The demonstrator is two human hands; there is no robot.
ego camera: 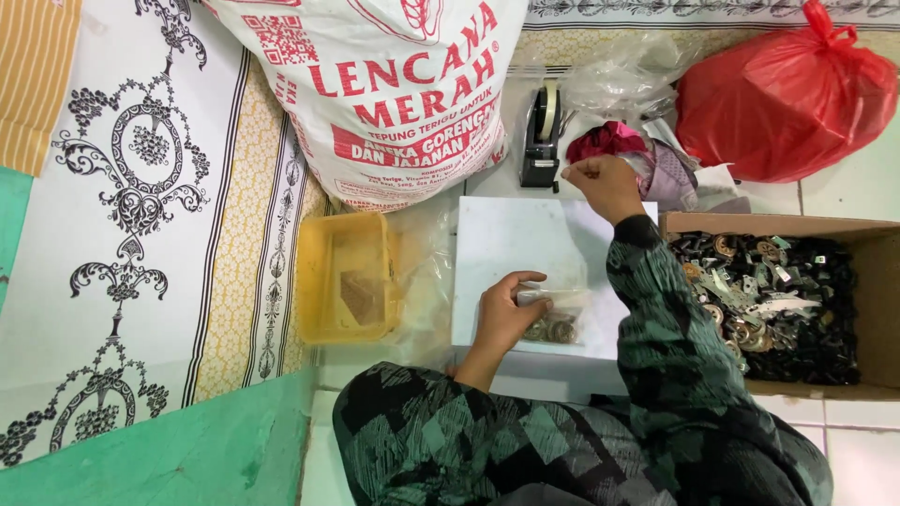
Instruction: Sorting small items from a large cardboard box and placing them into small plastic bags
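Observation:
My left hand (506, 309) rests on a white board (520, 239) and pinches a small clear plastic bag (558, 314) holding several round metal pieces. My right hand (605, 183) is stretched to the far edge of the board, fingers closed beside a black tape dispenser (542, 136); whether it grips a strip of tape is too small to tell. A dark patterned sleeve covers my right forearm.
A cardboard box (872, 234) of small metal and black parts sits at the right. A yellow plastic tub (345, 276) stands left of the board. Behind are a large white printed sack (384, 94), a red plastic bag (787, 94), crumpled clear plastic and pink cloth (609, 141).

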